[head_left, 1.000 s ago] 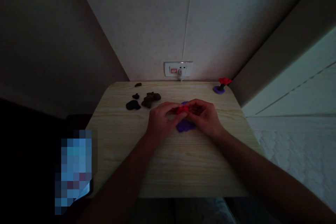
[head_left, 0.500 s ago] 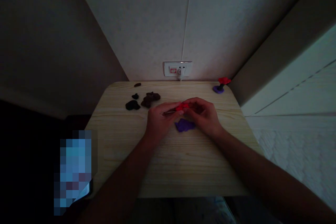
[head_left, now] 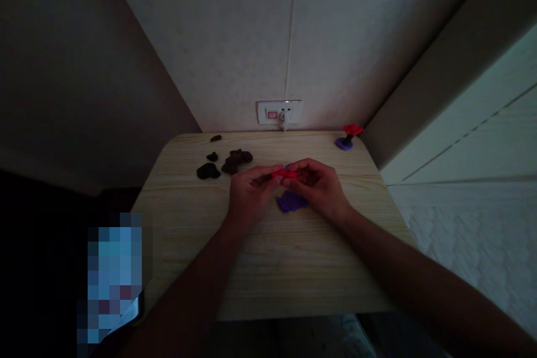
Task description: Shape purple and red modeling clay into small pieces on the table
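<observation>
Between the fingertips of both hands is a piece of red modelling clay, partly hidden by the fingers. My left hand pinches its left side, and my right hand grips the right side with thumb and fingers. Below them a flattened lump of purple clay lies on the wooden table. A bit of purple also shows just behind the fingertips. At the back right corner stands a small clay figure with a red flower-like top, a dark stem and a purple base.
Brown clay lumps lie left of my hands, beside a black clay lump, a smaller black piece and a small brown piece. A wall socket holds a plug behind the table. A blurred-out lit screen is at lower left.
The view has shifted slightly, so most things sit a little farther left. Both hands keep hold of the red clay, which has turned a little, and purple now shows behind it.
</observation>
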Demonstrator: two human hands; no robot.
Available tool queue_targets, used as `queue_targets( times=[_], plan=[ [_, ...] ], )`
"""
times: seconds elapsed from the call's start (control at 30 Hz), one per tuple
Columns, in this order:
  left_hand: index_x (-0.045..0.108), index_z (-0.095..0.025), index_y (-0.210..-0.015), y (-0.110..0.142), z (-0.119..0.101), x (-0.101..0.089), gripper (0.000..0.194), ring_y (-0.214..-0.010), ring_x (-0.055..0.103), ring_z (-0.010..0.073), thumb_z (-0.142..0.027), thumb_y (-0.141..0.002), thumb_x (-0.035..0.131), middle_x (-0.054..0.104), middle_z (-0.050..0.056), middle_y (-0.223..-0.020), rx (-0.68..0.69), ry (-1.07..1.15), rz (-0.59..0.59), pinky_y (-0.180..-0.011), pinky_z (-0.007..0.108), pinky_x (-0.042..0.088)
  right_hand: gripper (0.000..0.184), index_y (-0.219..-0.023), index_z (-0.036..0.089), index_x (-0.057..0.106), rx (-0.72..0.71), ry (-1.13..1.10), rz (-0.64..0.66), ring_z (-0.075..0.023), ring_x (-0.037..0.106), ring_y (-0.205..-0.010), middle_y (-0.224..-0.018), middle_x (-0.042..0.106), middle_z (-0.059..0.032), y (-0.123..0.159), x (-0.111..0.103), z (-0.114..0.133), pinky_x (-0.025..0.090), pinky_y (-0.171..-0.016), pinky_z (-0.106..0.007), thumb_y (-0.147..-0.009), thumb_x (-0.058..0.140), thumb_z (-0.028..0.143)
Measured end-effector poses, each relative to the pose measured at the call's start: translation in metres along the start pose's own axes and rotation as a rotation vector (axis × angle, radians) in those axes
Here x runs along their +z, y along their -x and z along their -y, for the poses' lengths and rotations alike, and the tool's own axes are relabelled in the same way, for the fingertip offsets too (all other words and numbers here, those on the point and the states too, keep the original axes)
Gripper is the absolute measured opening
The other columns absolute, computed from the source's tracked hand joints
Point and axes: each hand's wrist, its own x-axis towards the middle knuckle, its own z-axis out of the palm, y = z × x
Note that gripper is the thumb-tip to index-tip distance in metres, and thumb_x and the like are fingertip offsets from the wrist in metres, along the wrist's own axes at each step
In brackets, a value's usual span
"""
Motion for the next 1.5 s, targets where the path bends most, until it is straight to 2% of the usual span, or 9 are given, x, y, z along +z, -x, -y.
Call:
queue_targets(
  times=[0.37, 0.6, 0.77, 0.93, 1.0, 1.1, 1.2, 1.33, 1.5],
  plan=[
    [0.083, -0.019, -0.086, 0.003, -0.001, 0.004, 0.019, -0.068, 0.073, 0.0136, -0.023, -0.069, 0.088, 0.081, 0.005, -0.078, -0.170, 0.165, 0.057, -0.068, 0.023, 0.058, 0.038, -0.082, 0.019, 0.070, 0.069, -0.083, 0.059, -0.0122, 0.069, -0.068, -0.074, 0.074, -0.0001, -0.002, 0.000, 0.004, 0.056, -0.065, -0.024, -0.062, 0.098, 0.035],
    [0.082, -0.016, -0.081, 0.004, -0.007, 0.011, 0.024, -0.064, 0.070, 0.0110, -0.018, -0.059, 0.091, 0.079, 0.005, -0.074, -0.322, 0.477, 0.032, -0.065, 0.021, 0.056, 0.034, -0.084, 0.018, 0.070, 0.153, -0.189, 0.066, -0.0089, 0.063, -0.061, -0.072, 0.073, 0.0007, 0.000, 0.002, 0.009, 0.048, -0.058, -0.020, -0.068, 0.095, 0.035],
    [0.081, -0.014, -0.080, 0.003, -0.010, 0.011, 0.026, -0.064, 0.069, 0.0112, -0.015, -0.057, 0.091, 0.077, 0.005, -0.073, -0.445, 0.594, 0.035, -0.064, 0.022, 0.056, 0.033, -0.085, 0.018, 0.071, 0.163, -0.237, 0.065, -0.0078, 0.063, -0.063, -0.074, 0.073, 0.0014, 0.000, 0.003, 0.009, 0.051, -0.062, -0.019, -0.068, 0.095, 0.034],
    [0.081, -0.014, -0.081, -0.001, -0.005, 0.010, 0.023, -0.069, 0.069, 0.0122, -0.018, -0.060, 0.091, 0.077, 0.005, -0.076, -0.408, 0.533, -0.041, -0.069, 0.025, 0.057, 0.036, -0.089, 0.021, 0.074, 0.033, -0.080, -0.031, -0.0124, 0.067, -0.071, -0.081, 0.074, -0.0001, -0.002, 0.002, 0.000, 0.058, -0.067, -0.025, -0.066, 0.095, 0.039],
    [0.081, -0.015, -0.081, -0.003, -0.004, 0.010, 0.024, -0.075, 0.071, 0.0138, -0.019, -0.059, 0.091, 0.078, 0.006, -0.080, -0.384, 0.525, -0.077, -0.074, 0.026, 0.058, 0.039, -0.099, 0.024, 0.077, -0.060, 0.057, -0.065, -0.0155, 0.069, -0.080, -0.094, 0.073, -0.0032, -0.001, 0.002, -0.002, 0.062, -0.073, -0.030, -0.069, 0.093, 0.043],
    [0.081, -0.016, -0.083, -0.003, -0.002, 0.011, 0.024, -0.080, 0.072, 0.0147, -0.020, -0.061, 0.091, 0.079, 0.006, -0.085, -0.354, 0.520, -0.102, -0.078, 0.028, 0.058, 0.051, -0.120, 0.030, 0.076, -0.217, 0.251, -0.048, -0.0181, 0.069, -0.090, -0.110, 0.066, -0.0058, 0.002, 0.001, -0.006, 0.063, -0.082, -0.035, -0.074, 0.089, 0.045],
    [0.081, -0.017, -0.083, -0.001, -0.002, 0.012, 0.023, -0.078, 0.072, 0.0141, -0.021, -0.063, 0.090, 0.079, 0.005, -0.085, -0.333, 0.486, -0.096, -0.079, 0.029, 0.058, 0.055, -0.134, 0.034, 0.069, -0.350, 0.420, -0.027, -0.0191, 0.067, -0.093, -0.107, 0.065, -0.0055, 0.004, -0.001, -0.008, 0.061, -0.084, -0.037, -0.081, 0.085, 0.043],
    [0.082, -0.018, -0.088, 0.001, -0.001, 0.011, 0.024, -0.077, 0.072, 0.0133, -0.026, -0.067, 0.090, 0.080, 0.005, -0.085, -0.291, 0.368, -0.080, -0.082, 0.028, 0.057, 0.049, -0.139, 0.033, 0.065, -0.472, 0.594, -0.007, -0.0180, 0.065, -0.090, -0.103, 0.067, -0.0054, 0.005, -0.003, -0.004, 0.058, -0.082, -0.035, -0.091, 0.076, 0.033],
    [0.083, -0.019, -0.091, 0.002, 0.003, 0.007, 0.025, -0.076, 0.071, 0.0132, -0.031, -0.070, 0.090, 0.081, 0.006, -0.087, -0.230, 0.208, -0.059, -0.076, 0.025, 0.056, 0.042, -0.136, 0.030, 0.069, -0.475, 0.633, 0.021, -0.0182, 0.065, -0.087, -0.099, 0.070, -0.0063, 0.006, -0.005, -0.001, 0.057, -0.080, -0.035, -0.094, 0.072, 0.032]
  ],
)
